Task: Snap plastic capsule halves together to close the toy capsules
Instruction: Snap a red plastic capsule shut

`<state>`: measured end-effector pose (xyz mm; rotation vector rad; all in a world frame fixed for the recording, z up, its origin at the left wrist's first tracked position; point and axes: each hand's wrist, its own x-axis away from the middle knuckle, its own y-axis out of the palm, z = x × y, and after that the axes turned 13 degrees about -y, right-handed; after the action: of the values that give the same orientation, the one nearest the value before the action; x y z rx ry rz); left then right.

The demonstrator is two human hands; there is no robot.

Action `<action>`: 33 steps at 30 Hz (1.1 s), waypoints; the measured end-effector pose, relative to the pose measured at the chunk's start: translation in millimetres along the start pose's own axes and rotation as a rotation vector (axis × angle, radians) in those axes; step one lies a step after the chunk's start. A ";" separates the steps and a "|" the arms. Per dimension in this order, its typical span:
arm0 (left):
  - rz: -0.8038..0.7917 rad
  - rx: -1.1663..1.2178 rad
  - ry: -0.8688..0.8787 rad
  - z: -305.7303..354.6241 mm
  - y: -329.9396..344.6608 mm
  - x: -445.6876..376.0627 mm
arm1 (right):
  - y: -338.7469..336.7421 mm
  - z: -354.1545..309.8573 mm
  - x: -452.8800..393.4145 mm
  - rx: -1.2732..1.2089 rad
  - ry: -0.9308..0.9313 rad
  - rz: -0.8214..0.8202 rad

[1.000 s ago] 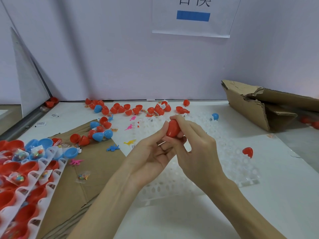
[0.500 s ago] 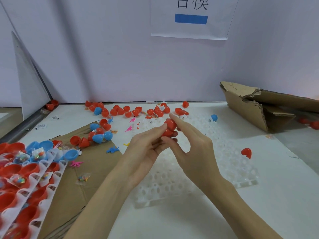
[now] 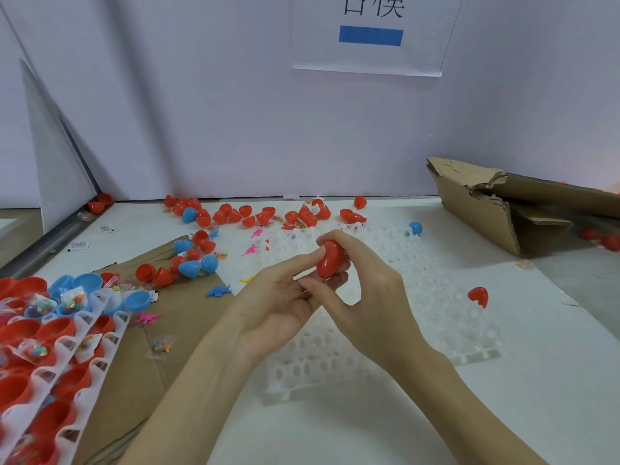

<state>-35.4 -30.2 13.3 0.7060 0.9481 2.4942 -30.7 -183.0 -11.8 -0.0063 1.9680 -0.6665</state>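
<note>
The seam of the red capsule (image 3: 330,259) is hidden by the fingers of the left hand (image 3: 278,303) and right hand (image 3: 369,297) pinching it above the white tray (image 3: 446,330), where more red is shown than half a second ago.

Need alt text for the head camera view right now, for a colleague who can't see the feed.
Both hands hold one red capsule above a white plastic grid tray: the left hand from the left, the right hand curled over it. Loose red and blue capsule halves litter the table's far side; a torn cardboard box lies at right.
</note>
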 end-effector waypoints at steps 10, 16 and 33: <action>-0.017 0.079 -0.112 -0.7 1.6 2.2 | -2.2 1.8 0.1 0.129 -0.115 0.097; 0.009 0.059 -0.119 -2.6 2.9 1.3 | -6.3 1.6 -0.5 0.190 -0.154 0.139; 0.308 -0.463 0.373 -2.5 -2.4 -3.4 | 1.0 11.8 2.6 0.110 -0.011 -0.023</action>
<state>-33.7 -31.5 8.9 0.2536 0.3486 3.0307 -21.9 -188.2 -18.3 0.0345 1.9209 -0.7881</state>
